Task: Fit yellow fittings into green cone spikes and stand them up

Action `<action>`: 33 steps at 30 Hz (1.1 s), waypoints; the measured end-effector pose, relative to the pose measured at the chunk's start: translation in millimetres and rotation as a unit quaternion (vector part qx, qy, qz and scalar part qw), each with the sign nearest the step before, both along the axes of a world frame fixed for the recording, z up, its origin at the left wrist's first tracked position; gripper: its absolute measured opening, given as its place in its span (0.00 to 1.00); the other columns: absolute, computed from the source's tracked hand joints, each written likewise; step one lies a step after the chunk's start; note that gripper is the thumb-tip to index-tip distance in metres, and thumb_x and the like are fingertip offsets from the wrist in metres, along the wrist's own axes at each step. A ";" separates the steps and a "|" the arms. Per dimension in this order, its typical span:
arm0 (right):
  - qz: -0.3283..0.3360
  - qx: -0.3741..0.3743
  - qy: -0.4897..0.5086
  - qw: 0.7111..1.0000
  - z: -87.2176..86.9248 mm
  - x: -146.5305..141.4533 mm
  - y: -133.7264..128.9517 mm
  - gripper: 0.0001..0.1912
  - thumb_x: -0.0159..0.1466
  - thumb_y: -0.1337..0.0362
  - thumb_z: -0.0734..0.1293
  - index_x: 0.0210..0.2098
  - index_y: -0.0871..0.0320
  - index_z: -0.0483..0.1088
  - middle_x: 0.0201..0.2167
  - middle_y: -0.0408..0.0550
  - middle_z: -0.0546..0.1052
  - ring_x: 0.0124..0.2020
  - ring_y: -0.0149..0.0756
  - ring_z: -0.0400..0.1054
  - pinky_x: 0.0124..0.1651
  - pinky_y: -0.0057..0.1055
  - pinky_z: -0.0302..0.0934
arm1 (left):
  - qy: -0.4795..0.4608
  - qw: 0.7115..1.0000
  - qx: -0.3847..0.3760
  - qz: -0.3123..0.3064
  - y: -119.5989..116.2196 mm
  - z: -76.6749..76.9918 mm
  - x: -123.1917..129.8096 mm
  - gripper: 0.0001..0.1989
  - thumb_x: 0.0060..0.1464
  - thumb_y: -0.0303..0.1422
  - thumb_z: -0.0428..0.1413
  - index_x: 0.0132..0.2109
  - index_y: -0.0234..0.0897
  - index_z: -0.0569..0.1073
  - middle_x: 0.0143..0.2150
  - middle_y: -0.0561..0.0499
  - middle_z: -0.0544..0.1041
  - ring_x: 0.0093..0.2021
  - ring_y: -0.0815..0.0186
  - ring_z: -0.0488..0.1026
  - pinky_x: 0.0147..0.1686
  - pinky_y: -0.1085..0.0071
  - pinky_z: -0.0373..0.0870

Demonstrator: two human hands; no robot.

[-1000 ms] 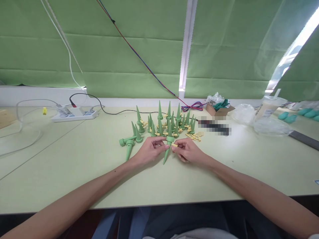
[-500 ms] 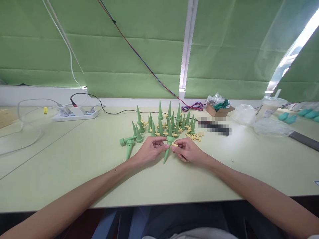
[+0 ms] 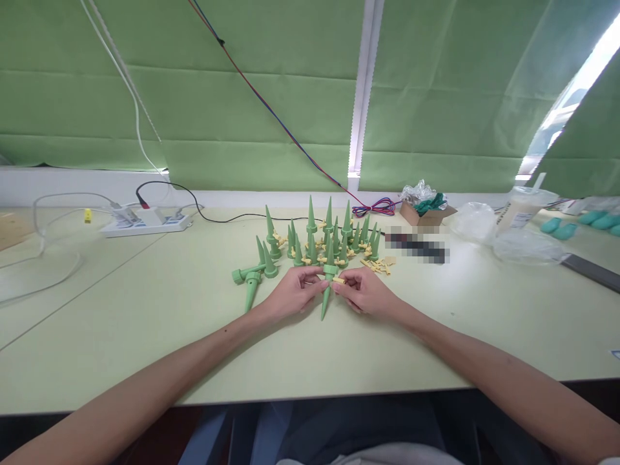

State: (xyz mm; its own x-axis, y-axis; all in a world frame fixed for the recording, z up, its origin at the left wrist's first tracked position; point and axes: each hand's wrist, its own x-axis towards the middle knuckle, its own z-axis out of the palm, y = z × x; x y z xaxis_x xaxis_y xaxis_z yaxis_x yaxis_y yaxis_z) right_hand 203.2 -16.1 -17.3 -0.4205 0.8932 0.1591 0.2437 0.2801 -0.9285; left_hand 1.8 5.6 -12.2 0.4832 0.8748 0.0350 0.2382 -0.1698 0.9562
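Centrally, a green spike (image 3: 330, 274) sits between my two hands, above the near-middle of the table (image 3: 217, 374); its ribbed cap is away from me, its tip slants down towards me; whether the tip touches the tabletop I cannot tell. My left hand (image 3: 295, 290) pinches the spike between thumb and fingers, just below the cap; my right hand (image 3: 367, 292) pinches a small yellow piece (image 3: 339, 280) between thumb and forefinger, its end at the spike's side; how far it is seated I cannot tell.

Just beyond, a cluster of upright green spikes (image 3: 298, 248), many with yellow pieces at their bases; to its right, a small heap of loose yellow pieces (image 3: 378, 265); to its left, near my left wrist, a spike lying tip towards me (image 3: 250, 292), another on its side (image 3: 237, 276) with its cap to the left.

Further out, left: a white power strip (image 3: 145, 223) with plugs in it, a black cable (image 3: 227, 221) running right; at the back, a coil of red-and-blue wire (image 3: 375, 207); right of that, a cardboard box (image 3: 423, 216) with green stuff inside; then a lidded cup (image 3: 518, 210) with a straw, clear plastic before it; green blinds (image 3: 266, 116) behind everything.
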 end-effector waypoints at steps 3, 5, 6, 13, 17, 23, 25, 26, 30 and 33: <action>-0.011 0.013 -0.011 1.000 0.7 0.1 0.5 0.21 0.65 0.50 0.65 0.24 0.57 0.62 0.11 0.35 0.60 0.13 0.26 0.54 0.18 0.25 0.48 | -0.003 1.000 -0.020 -0.006 -0.1 1.1 -0.1 0.30 0.55 0.48 0.59 0.56 0.29 0.70 0.23 0.56 0.69 0.13 0.78 0.53 0.14 0.76 0.48; -0.015 0.019 -0.011 1.000 1.1 0.3 0.9 0.21 0.66 0.48 0.63 0.25 0.57 0.64 0.11 0.35 0.60 0.13 0.26 0.54 0.18 0.25 0.47 | -0.003 0.999 -0.034 -0.006 -0.4 1.9 -0.4 0.32 0.55 0.48 0.58 0.59 0.29 0.68 0.17 0.60 0.65 0.13 0.76 0.53 0.14 0.77 0.48; -0.017 0.022 -0.008 1.000 1.4 0.4 1.1 0.22 0.66 0.47 0.63 0.25 0.58 0.65 0.12 0.35 0.60 0.13 0.25 0.54 0.18 0.25 0.47 | -0.004 0.999 -0.039 -0.009 -0.5 2.0 -0.6 0.33 0.56 0.48 0.58 0.60 0.29 0.67 0.15 0.61 0.63 0.13 0.75 0.53 0.14 0.78 0.48; -0.018 0.025 0.014 0.999 3.1 -0.1 2.5 0.25 0.67 0.45 0.60 0.26 0.59 0.67 0.12 0.35 0.61 0.12 0.25 0.54 0.19 0.25 0.50 | -0.024 0.996 -0.066 -0.047 0.6 -0.1 -1.5 0.32 0.57 0.48 0.57 0.60 0.30 0.66 0.13 0.62 0.61 0.14 0.75 0.54 0.16 0.78 0.50; -0.028 0.038 0.005 0.999 4.0 -1.2 1.2 0.24 0.66 0.46 0.63 0.24 0.59 0.67 0.11 0.35 0.60 0.13 0.25 0.53 0.19 0.25 0.48 | -0.027 0.993 -0.079 -0.085 -0.8 2.9 -1.1 0.25 0.59 0.48 0.56 0.52 0.31 0.71 0.15 0.61 0.61 0.14 0.75 0.54 0.16 0.77 0.49; -0.038 0.061 0.002 0.997 5.5 -2.5 -0.9 0.25 0.65 0.46 0.64 0.22 0.59 0.67 0.12 0.37 0.61 0.15 0.25 0.52 0.21 0.26 0.47 | -0.054 0.986 -0.090 -0.132 -4.1 7.6 0.0 0.20 0.61 0.48 0.53 0.40 0.33 0.71 0.20 0.58 0.62 0.16 0.77 0.54 0.16 0.77 0.47; -0.034 0.063 0.004 0.997 5.5 -2.8 -1.0 0.25 0.65 0.46 0.63 0.22 0.59 0.67 0.12 0.37 0.61 0.16 0.25 0.52 0.21 0.26 0.47 | -0.051 0.984 -0.092 -0.145 -4.6 8.4 0.2 0.19 0.61 0.48 0.54 0.40 0.33 0.71 0.19 0.59 0.60 0.16 0.77 0.53 0.16 0.77 0.46; -0.032 0.064 0.003 0.997 5.3 -3.0 -1.0 0.25 0.65 0.45 0.63 0.22 0.59 0.66 0.13 0.37 0.61 0.16 0.26 0.52 0.22 0.26 0.47 | -0.049 0.983 -0.090 -0.149 -4.7 8.7 0.2 0.19 0.60 0.47 0.54 0.40 0.33 0.71 0.19 0.59 0.59 0.16 0.77 0.52 0.16 0.77 0.46; -0.032 0.062 -0.002 0.998 4.0 -4.1 -1.1 0.27 0.65 0.43 0.62 0.22 0.58 0.65 0.13 0.37 0.60 0.16 0.26 0.51 0.22 0.27 0.46 | -0.048 0.983 -0.091 -0.150 -4.7 9.0 0.1 0.19 0.59 0.47 0.56 0.40 0.32 0.72 0.17 0.60 0.58 0.15 0.77 0.50 0.16 0.77 0.45; -0.035 0.059 0.001 0.998 3.2 -5.0 -1.2 0.27 0.65 0.43 0.63 0.21 0.58 0.64 0.13 0.37 0.59 0.17 0.26 0.50 0.21 0.27 0.45 | -0.055 0.982 -0.098 -0.151 -5.1 9.5 0.2 0.18 0.59 0.46 0.56 0.41 0.32 0.72 0.16 0.61 0.57 0.15 0.77 0.49 0.17 0.77 0.44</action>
